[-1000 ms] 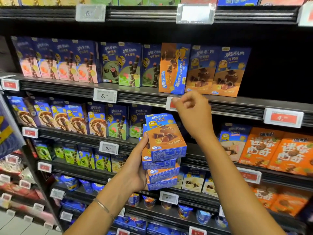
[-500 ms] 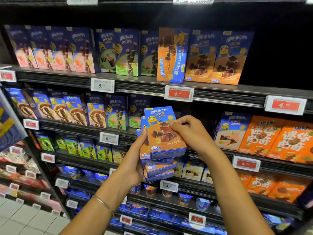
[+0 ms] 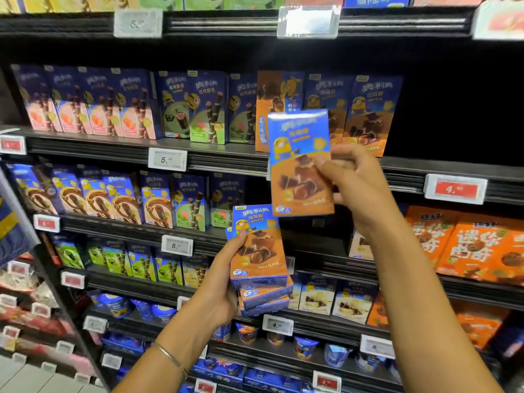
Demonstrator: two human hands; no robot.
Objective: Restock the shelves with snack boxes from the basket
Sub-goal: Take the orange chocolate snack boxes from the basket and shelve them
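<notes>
Right hand (image 3: 360, 191): fingers (image 3: 338, 194) curl behind the right edge of one box (image 3: 300, 165) and the thumb (image 3: 324, 161) presses its front. The edge pinch leaves the printed face showing and the left side and bottom free, which suits sliding the box upright into a row.

The box is upright, face toward the camera, in the air in front of the shelf (image 3: 215, 161). It touches neither the shelf nor the stack.

Left hand (image 3: 224, 282): the palm cups a stack (image 3: 261, 265) of the same boxes from the left, with the thumb (image 3: 241, 236) laid on the top face. There appear to be three or four boxes lying flat. The hand serves as a tray and keeps the supply at 7 o'clock of the raised box, close to the working hand.

A row (image 3: 371, 114) of the same print stands on the shelf at 1 o'clock of the raised box, faces outward. Beyond it, toward 3 o'clock, the shelf is dark. A like box (image 3: 266, 109) at 11 o'clock stands with its print running sideways.

Judgement: the step is placing this box with its row. The height and facing fit that slot. The basket is not in view.

Risk: a pinch on one edge may let the box swing on contact.
</notes>
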